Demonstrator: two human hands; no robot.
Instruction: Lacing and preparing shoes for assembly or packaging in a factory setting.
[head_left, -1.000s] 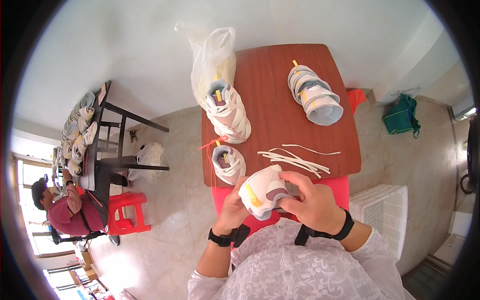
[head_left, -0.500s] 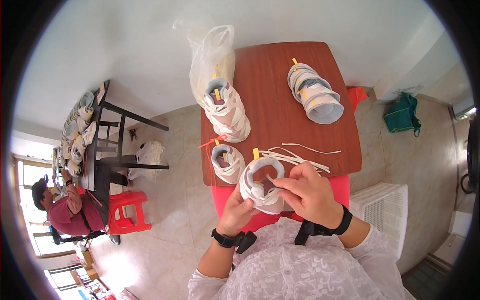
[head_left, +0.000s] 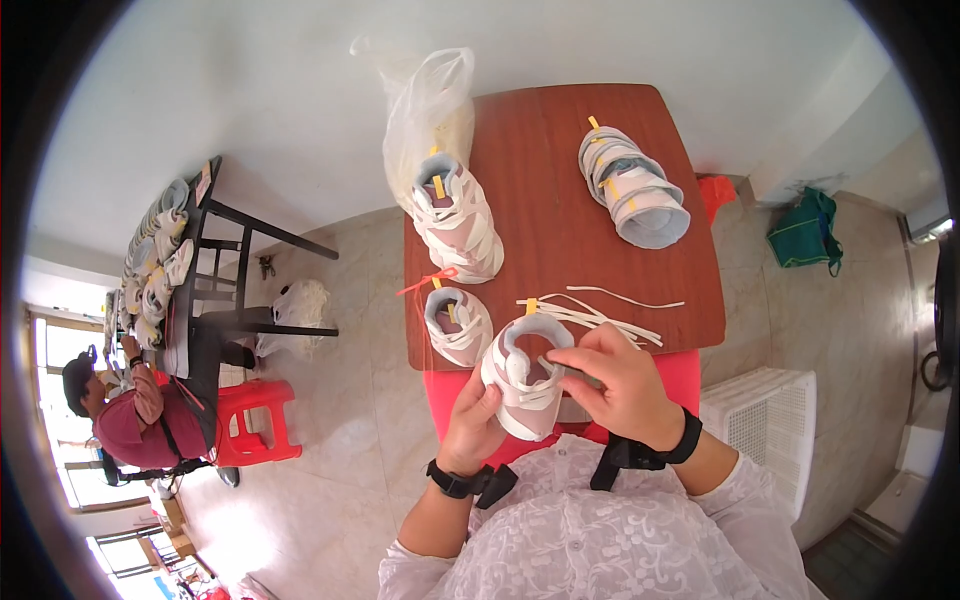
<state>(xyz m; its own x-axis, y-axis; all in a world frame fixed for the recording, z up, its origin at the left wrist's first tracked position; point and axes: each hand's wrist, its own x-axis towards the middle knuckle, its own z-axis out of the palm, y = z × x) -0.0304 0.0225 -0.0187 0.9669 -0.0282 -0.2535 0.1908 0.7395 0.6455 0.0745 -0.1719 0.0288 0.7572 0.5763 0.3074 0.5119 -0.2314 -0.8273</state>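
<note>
Over the table's near edge I hold a pale pink and white shoe upper point(head_left: 524, 422) with a grey lined collar and a yellow tab. My left hand point(head_left: 474, 425) grips its left side, the thumb pressing against it. At the right of the opening, my right hand point(head_left: 628, 388) pinches the white shoelace point(head_left: 541, 400), whose end is mostly hidden by the fingers. Just left of it stands another laced upper point(head_left: 459, 335) on the table. Behind the right hand lie several loose white laces point(head_left: 620, 325).
Laced uppers point(head_left: 462, 230) stand nested at the table's left beside a clear plastic bag point(head_left: 425, 110). More nested uppers point(head_left: 645, 205) lie at the right of the brown table point(head_left: 545, 200). A white crate point(head_left: 765, 425) is on the floor at right. Far left, a person point(head_left: 150, 425) works at another table.
The upper has turned and shifted slightly right in my left hand, its toe side now lower. My right fingers have stayed close to its opening.
</note>
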